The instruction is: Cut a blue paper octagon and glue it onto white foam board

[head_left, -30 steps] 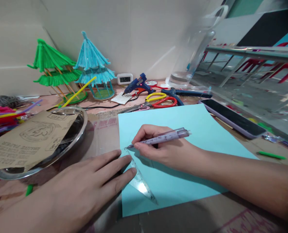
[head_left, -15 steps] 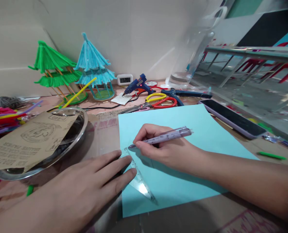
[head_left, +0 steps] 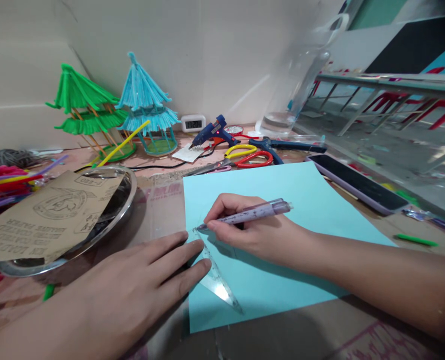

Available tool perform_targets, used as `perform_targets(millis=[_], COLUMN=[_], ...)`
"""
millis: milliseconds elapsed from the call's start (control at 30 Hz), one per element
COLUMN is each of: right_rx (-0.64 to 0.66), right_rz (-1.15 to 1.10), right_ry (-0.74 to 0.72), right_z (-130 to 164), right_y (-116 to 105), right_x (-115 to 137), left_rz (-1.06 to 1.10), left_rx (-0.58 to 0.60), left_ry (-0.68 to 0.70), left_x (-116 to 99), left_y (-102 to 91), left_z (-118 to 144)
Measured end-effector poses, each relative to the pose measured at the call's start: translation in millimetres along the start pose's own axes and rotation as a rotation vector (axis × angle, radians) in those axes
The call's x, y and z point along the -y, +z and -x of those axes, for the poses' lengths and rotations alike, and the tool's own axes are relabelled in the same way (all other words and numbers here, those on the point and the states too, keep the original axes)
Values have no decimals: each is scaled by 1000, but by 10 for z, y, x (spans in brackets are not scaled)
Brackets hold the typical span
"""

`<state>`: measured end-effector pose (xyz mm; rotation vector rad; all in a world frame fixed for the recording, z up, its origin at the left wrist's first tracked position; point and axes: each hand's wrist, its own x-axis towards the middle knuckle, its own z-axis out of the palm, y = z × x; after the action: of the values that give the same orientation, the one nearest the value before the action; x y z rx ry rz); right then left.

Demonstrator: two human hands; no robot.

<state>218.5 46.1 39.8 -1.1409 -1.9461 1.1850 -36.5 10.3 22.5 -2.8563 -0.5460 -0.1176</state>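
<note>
Ruling a line: the left hand (head_left: 132,285) lies flat, pinning a clear set square (head_left: 214,275) near the light-blue paper's (head_left: 282,250) left edge, while the right hand (head_left: 252,230) grips a purple pen (head_left: 252,213), tip at the square's top corner; the next stroke likely needs steady pressure.

A single head-worn view looks forward and down, close over the blue paper sheet (head_left: 267,240) (near the frame's centre). Beyond the sheet it faces a cardboard wall (head_left: 207,50).

At frame centre the right hand (head_left: 252,231) grips a purple pen (head_left: 250,214), tip on light-blue paper (head_left: 282,260), while the left hand (head_left: 132,285) lies flat on a clear set square (head_left: 216,277).
</note>
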Motion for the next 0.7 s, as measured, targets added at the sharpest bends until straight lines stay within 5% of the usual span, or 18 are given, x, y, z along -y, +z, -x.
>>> perform_targets(millis=[700], right_rx=[117], right_rz=[55], right_ry=[-31], right_z=[66], right_y=[-62], right_x=[29], left_rz=[23], left_rx=[22], left_ry=[2], left_x=[-7], left_y=[12], left_z=[9])
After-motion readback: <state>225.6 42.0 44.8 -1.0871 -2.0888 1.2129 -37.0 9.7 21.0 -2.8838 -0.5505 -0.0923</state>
